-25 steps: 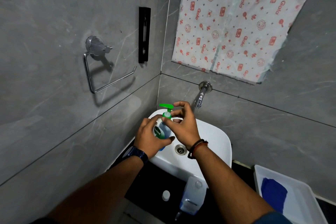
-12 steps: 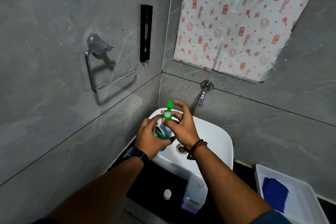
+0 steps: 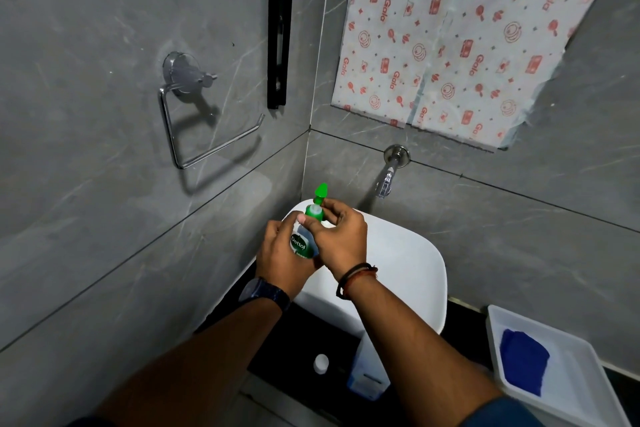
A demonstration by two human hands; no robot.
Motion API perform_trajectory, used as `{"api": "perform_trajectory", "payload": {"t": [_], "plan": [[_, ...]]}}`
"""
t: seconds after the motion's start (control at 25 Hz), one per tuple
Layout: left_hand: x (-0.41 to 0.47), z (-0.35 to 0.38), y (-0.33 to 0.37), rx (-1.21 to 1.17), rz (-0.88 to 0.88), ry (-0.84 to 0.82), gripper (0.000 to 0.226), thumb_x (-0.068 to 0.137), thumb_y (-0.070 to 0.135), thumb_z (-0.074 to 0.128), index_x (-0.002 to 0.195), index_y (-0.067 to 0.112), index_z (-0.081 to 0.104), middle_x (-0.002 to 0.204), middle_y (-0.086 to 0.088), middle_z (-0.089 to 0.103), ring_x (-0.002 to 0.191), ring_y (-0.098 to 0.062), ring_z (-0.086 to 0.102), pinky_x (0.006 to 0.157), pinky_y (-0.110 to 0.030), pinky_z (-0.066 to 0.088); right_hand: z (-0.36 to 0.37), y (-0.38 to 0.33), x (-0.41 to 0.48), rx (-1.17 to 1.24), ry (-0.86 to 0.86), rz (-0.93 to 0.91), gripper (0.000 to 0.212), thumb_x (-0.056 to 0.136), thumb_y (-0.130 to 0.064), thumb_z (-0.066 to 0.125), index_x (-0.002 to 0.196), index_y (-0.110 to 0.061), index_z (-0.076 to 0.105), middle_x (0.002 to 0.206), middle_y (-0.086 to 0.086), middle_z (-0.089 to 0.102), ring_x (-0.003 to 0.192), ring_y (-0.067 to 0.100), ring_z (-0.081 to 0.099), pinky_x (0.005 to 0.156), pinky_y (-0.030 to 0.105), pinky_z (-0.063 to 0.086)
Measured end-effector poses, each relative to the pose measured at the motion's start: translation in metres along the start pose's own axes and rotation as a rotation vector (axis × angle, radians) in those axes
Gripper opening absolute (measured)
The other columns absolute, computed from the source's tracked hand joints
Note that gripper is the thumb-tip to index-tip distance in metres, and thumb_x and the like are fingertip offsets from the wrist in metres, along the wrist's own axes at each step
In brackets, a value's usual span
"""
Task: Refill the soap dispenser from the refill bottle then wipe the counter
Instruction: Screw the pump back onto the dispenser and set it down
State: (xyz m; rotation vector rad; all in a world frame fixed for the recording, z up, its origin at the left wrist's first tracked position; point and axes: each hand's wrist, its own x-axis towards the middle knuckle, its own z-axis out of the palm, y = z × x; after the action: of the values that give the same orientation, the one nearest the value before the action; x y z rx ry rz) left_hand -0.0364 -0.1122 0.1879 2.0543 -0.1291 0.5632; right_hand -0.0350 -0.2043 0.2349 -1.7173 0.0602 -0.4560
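over white basin [image 3: 408, 263] — soap dispenser [image 3: 298, 245] in both hands; left hand [image 3: 280, 263] wraps its body; right hand [image 3: 343, 243] pinches green pump collar [image 3: 314, 211]; refill bottle [image 3: 367, 380] stands on dark counter [image 3: 304, 329], white cap [image 3: 321, 363] beside it — blue cloth [image 3: 524, 360] lies in tray [image 3: 575, 392]

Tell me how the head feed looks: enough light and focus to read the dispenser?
Head view: dim, even light, no harsh glare; the dispenser label reads sharply; the ring throws a soft shadow on the wall; wide-angle bend curves the tile lines; the refill bottle, low in frame, is dark and soft.
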Motion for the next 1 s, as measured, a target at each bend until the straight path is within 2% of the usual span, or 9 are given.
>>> {"api": "perform_trajectory", "payload": {"t": [0.16, 0.24, 0.4, 0.48, 0.64, 0.76, 0.84, 0.92, 1.0], "plan": [[-0.002, -0.004, -0.019, 0.010, 0.002, 0.004, 0.068, 0.051, 0.017, 0.081, 0.114, 0.017, 0.057, 0.101, -0.007, 0.058, 0.091, -0.028, 0.059, 0.070, -0.032, 0.047, 0.004, 0.012, -0.007, -0.080, -0.116, -0.027, 0.037, 0.065, -0.021, 0.085, 0.098, -0.016, 0.069, 0.095, -0.005, 0.071, 0.092, 0.004, 0.065, 0.083, 0.020, 0.051], [-0.006, -0.007, -0.046, 0.024, -0.013, -0.001, 0.070, 0.051, 0.021, 0.087, 0.114, 0.010, 0.058, 0.105, -0.011, 0.062, 0.097, -0.031, 0.058, 0.076, -0.039, 0.050, 0.007, 0.033, -0.016, -0.162, -0.066, -0.033, 0.040, 0.071, -0.034, 0.080, 0.105, -0.019, 0.068, 0.101, -0.008, 0.069, 0.093, 0.004, 0.063, 0.083, 0.019, 0.050], [-0.020, -0.009, -0.115, -0.029, -0.179, -0.073, 0.070, 0.048, 0.034, 0.091, 0.108, 0.014, 0.060, 0.102, -0.008, 0.066, 0.093, -0.027, 0.061, 0.075, -0.032, 0.049, 0.019, 0.098, -0.045, -0.342, 0.053, 0.017, 0.021, 0.083, -0.028, 0.069, 0.099, -0.016, 0.067, 0.097, -0.002, 0.071, 0.086, 0.016, 0.065, 0.079, 0.036, 0.053], [-0.028, -0.005, -0.148, -0.031, -0.256, -0.074, 0.071, 0.045, 0.034, 0.092, 0.106, 0.017, 0.060, 0.103, -0.007, 0.066, 0.094, -0.025, 0.061, 0.076, -0.030, 0.047, 0.029, 0.140, -0.060, -0.484, -0.029, 0.034, 0.018, 0.084, -0.021, 0.067, 0.099, -0.011, 0.067, 0.096, 0.006, 0.071, 0.088, 0.025, 0.065, 0.080, 0.035, 0.051], [-0.039, 0.008, -0.198, -0.066, -0.299, -0.130, 0.078, 0.045, 0.029, 0.092, 0.113, 0.015, 0.057, 0.110, -0.007, 0.063, 0.100, -0.024, 0.059, 0.084, -0.037, 0.049, 0.048, 0.207, -0.090, -0.714, -0.330, 0.071, 0.028, 0.085, -0.026, 0.059, 0.109, -0.012, 0.064, 0.106, 0.011, 0.068, 0.101, 0.028, 0.059, 0.087, 0.028, 0.043], [-0.042, 0.014, -0.223, -0.045, -0.264, -0.130, 0.077, 0.044, 0.025, 0.093, 0.112, 0.013, 0.058, 0.105, 0.002, 0.061, 0.096, -0.013, 0.055, 0.080, -0.026, 0.043, 0.064, 0.242, -0.096, -0.823, -0.427, -0.013, 0.043, 0.083, -0.032, 0.060, 0.118, -0.007, 0.059, 0.119, 0.017, 0.061, 0.114, 0.035, 0.053, 0.098, 0.034, 0.041], [-0.047, 0.016, -0.232, -0.045, -0.228, -0.132, 0.074, 0.043, 0.022, 0.093, 0.108, 0.011, 0.059, 0.100, 0.005, 0.057, 0.092, -0.004, 0.051, 0.079, -0.012, 0.038, 0.075, 0.261, -0.099, -0.892, -0.451, -0.055, 0.061, 0.082, -0.040, 0.058, 0.131, -0.005, 0.049, 0.138, 0.022, 0.047, 0.132, 0.036, 0.038, 0.114, 0.040, 0.023], [-0.054, 0.020, -0.240, -0.037, -0.201, -0.135, 0.075, 0.042, 0.021, 0.093, 0.107, 0.009, 0.058, 0.099, 0.004, 0.055, 0.091, 0.004, 0.046, 0.076, 0.003, 0.030, 0.082, 0.276, -0.102, -0.966, -0.483, -0.089, 0.071, 0.083, -0.047, 0.052, 0.139, -0.007, 0.038, 0.148, 0.021, 0.033, 0.141, 0.032, 0.022, 0.117, 0.042, 0.001], [-0.058, 0.023, -0.244, -0.032, -0.214, -0.142, 0.080, 0.043, 0.028, 0.092, 0.111, 0.010, 0.056, 0.102, 0.004, 0.053, 0.092, 0.007, 0.042, 0.076, 0.006, 0.028, 0.086, 0.289, -0.104, -1.019, -0.519, -0.123, 0.075, 0.084, -0.051, 0.043, 0.144, -0.008, 0.028, 0.153, 0.018, 0.024, 0.144, 0.029, 0.012, 0.115, 0.042, -0.008]]}}
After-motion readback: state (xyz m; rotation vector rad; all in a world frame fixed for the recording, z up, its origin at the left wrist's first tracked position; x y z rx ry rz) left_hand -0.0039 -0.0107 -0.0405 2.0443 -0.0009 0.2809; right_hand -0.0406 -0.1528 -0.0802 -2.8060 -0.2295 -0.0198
